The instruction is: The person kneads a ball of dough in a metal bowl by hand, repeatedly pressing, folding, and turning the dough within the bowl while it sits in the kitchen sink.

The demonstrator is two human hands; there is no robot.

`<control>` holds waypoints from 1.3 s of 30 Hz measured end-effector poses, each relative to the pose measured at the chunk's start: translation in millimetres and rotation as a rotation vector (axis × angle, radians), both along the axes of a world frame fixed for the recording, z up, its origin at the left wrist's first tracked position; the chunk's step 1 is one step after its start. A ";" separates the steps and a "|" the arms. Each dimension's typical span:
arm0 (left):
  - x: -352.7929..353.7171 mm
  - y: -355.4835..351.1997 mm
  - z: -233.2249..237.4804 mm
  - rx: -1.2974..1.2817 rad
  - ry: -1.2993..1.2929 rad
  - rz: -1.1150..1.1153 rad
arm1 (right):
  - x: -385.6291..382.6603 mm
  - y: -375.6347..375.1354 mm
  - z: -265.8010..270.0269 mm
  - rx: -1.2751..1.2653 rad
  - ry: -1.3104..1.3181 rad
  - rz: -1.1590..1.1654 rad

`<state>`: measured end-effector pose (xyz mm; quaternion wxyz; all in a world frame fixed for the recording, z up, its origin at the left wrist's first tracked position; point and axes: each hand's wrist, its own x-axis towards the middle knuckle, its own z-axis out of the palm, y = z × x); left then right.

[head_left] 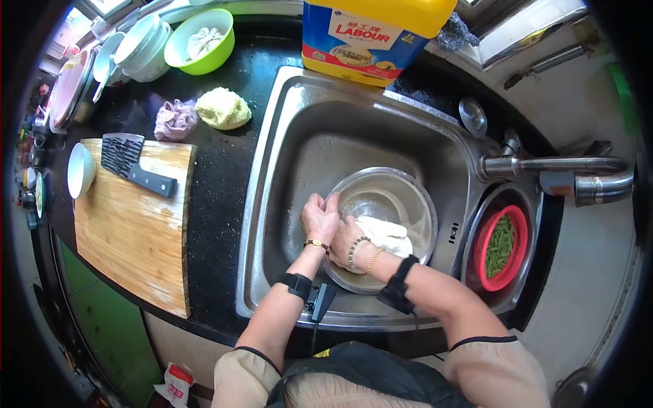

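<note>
A round metal basin (423, 192) sits in the sink, with cloudy water and a bunched white cloth (384, 234) inside. My left hand (320, 219) is at the basin's left rim, its fingers curled and thumb up. Whatever it grips is hidden. Close beside it, my right hand (348, 241) reaches over the basin with fingers bent down onto the near end of the white cloth. Its fingertips are hidden behind the hand. The two hands nearly touch.
The steel sink (320, 139) has a faucet (530, 164) on its right. A red basket (504, 248) of green beans stands in the side bowl. A cutting board (129, 224) bears a cleaver (139, 166). Purple (175, 120) and yellow cloths (224, 109) lie behind; a detergent jug (371, 41) stands at the back.
</note>
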<state>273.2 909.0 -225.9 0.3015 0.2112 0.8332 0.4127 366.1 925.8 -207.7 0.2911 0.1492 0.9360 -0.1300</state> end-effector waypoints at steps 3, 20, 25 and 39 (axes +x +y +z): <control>0.2 0.0 5.4 0.001 0.015 -0.009 | 25.0 -1.8 48.8 -0.062 0.177 0.021; -0.7 2.6 5.1 -0.084 -0.051 -0.026 | 95.8 27.7 82.4 0.175 0.529 -0.350; -1.3 2.7 8.3 -0.132 -0.064 -0.066 | 108.7 23.9 67.7 0.101 0.455 -0.267; 0.1 1.6 8.1 -0.162 -0.055 -0.074 | 95.6 19.4 25.7 0.124 0.451 -0.028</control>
